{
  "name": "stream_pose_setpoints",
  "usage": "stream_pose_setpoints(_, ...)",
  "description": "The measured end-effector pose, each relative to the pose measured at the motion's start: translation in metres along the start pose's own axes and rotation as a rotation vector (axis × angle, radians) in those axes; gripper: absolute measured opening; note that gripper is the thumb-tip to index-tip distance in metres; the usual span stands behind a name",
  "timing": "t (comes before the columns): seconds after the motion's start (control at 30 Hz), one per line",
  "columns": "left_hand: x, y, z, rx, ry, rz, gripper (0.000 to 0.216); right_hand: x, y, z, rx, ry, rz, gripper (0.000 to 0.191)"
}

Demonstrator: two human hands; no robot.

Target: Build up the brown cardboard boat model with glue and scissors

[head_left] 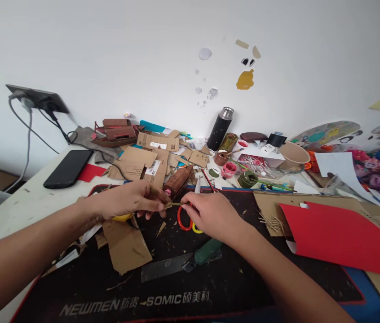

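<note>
Between my two hands stretches a thin brown strip point(174, 204) that looks like cardboard. My left hand point(146, 199) pinches its left end between thumb and fingers. The right end is pinched in my right hand point(206, 211). Just behind the strip lies a small brown model hull point(177, 181). Under my right hand are scissors point(185, 220) with red and yellow handles, partly hidden. Nearer to me, a green-handled cutter point(206, 252) rests on a clear ruler point(161, 268). A cardboard piece point(127, 244) lies below my left hand.
A black desk mat point(244, 287) with scraps covers the front. Cardboard pieces point(136, 159), a brown model boat point(116, 133), paint jars point(228, 169) and a black flask point(221, 130) crowd the back. Red paper point(341, 233) lies right; a phone point(68, 168) lies left.
</note>
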State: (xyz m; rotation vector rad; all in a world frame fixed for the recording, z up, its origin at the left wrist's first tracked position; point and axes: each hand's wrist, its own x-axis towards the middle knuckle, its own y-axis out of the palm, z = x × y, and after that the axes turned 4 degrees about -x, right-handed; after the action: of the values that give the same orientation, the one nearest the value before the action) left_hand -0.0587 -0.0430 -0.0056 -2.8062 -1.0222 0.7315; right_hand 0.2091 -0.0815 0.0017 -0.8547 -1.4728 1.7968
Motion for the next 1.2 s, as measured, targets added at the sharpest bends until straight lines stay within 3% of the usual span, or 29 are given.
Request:
stream_pose_setpoints(0.33, 0.003, 0.004, -0.011, -0.063, -0.024, 0.028, 0.031, -0.003, -0.001, 0.005, -0.035, -0.019, 0.037, 0.019)
stream_pose_setpoints(0.9, 0.004, 0.006, -0.013, 0.015, -0.026, 0.04, 0.039, -0.005, 0.0, 0.007, -0.09, -0.021, 0.092, 0.021)
stream_pose_setpoints(1.2, 0.001, 0.009, -0.006, -0.099, -0.024, 0.022, 0.039, -0.007, -0.003, 0.01, -0.06, 0.006, 0.097, 0.022)
